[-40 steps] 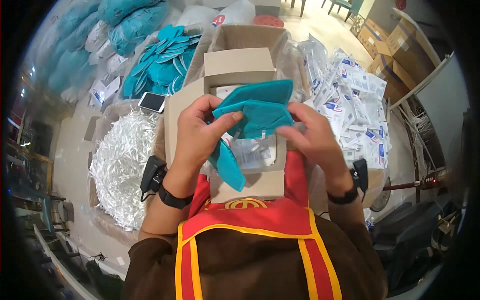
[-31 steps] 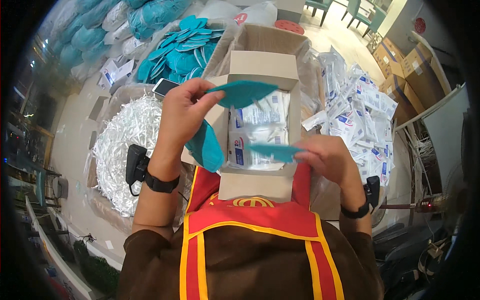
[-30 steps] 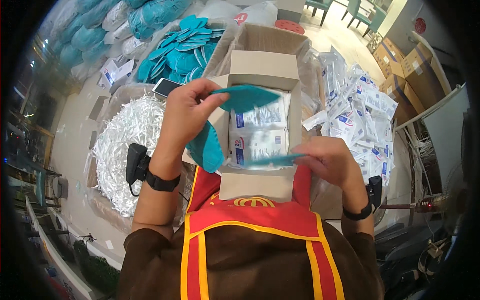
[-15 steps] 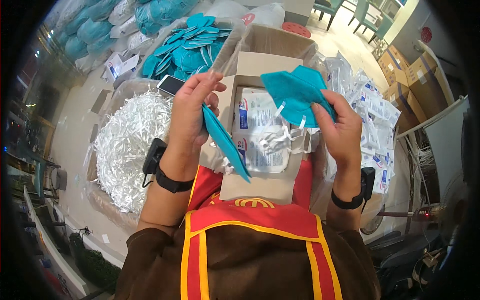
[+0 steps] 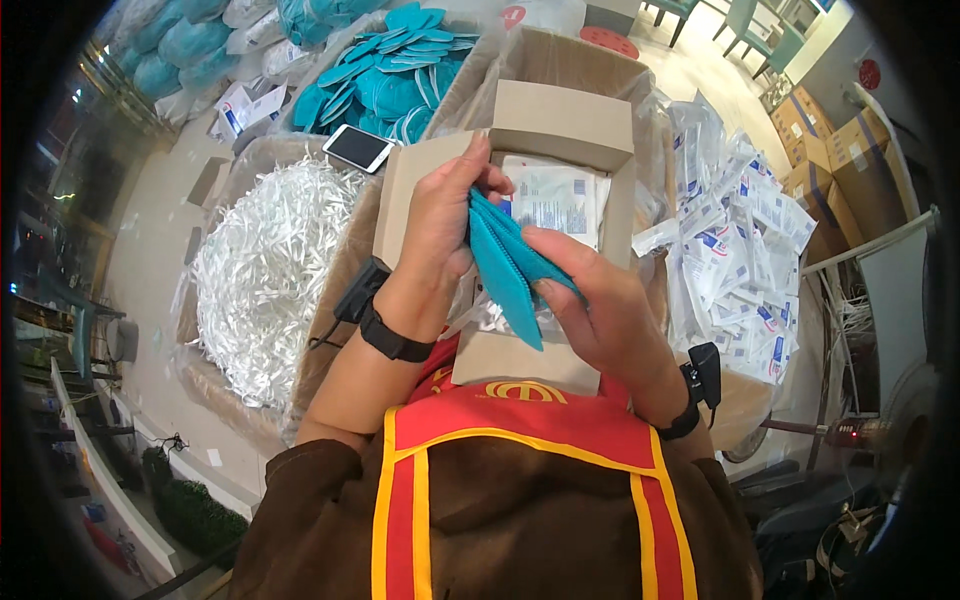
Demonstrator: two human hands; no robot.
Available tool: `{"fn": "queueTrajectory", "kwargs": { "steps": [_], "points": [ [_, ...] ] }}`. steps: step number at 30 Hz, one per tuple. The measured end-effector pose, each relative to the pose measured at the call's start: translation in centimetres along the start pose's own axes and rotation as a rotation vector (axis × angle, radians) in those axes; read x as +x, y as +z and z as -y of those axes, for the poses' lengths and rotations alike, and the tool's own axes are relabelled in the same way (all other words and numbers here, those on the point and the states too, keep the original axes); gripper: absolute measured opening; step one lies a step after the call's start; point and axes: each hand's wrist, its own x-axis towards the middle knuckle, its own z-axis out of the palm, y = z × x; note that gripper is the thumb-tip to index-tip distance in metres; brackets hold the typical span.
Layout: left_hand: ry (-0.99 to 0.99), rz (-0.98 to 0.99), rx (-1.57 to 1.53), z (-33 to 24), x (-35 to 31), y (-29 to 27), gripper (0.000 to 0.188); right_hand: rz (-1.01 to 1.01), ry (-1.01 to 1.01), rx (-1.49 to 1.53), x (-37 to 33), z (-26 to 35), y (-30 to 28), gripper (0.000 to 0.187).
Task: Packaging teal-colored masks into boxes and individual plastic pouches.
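Teal folded face masks [image 5: 507,275] are held together in front of my chest, tips pointing down. My left hand [image 5: 445,210] is closed on their upper left end. From the right, my right hand [image 5: 600,305] pinches one mask's edge between thumb and finger, laying it against the others. White straps hang partly hidden below the masks. Beneath both hands stands an open cardboard box [image 5: 563,118] with its flaps folded out. White printed packets [image 5: 560,190] lie inside it, partly covered by my hands.
Left of the box, a lined carton holds a heap of white straps [image 5: 275,285]. A phone [image 5: 358,148] lies at its far corner. Loose teal masks [image 5: 395,85] fill a carton behind. Sealed white packets [image 5: 745,250] are piled at right, with brown cartons [image 5: 855,160] beyond.
My right hand has moved left and down, bringing its mask against those in my left hand. My left hand has shifted right, closer to the middle of the box.
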Motion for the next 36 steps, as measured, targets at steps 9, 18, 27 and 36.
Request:
{"fn": "queueTrajectory", "kwargs": {
  "steps": [9, 18, 27, 36],
  "points": [
    [0.176, -0.057, -0.134, -0.6, 0.8, 0.2, 0.038, -0.047, -0.002, -0.314, 0.0, -0.5, 0.9, 0.062],
    [0.051, 0.128, -0.308, -1.5, -3.2, -1.0, 0.050, -0.200, 0.087, -0.072, 0.4, -1.5, 1.4, 0.054],
    [0.219, -0.154, -0.077, -0.7, -3.9, 0.4, 0.045, -0.120, 0.278, 0.018, 0.2, -3.0, 1.1, 0.045],
    [0.138, -0.220, -0.102, 0.3, -3.8, -0.8, 0.034, 0.176, 0.259, -0.233, 1.0, -2.1, 1.5, 0.038]
  ]
}}
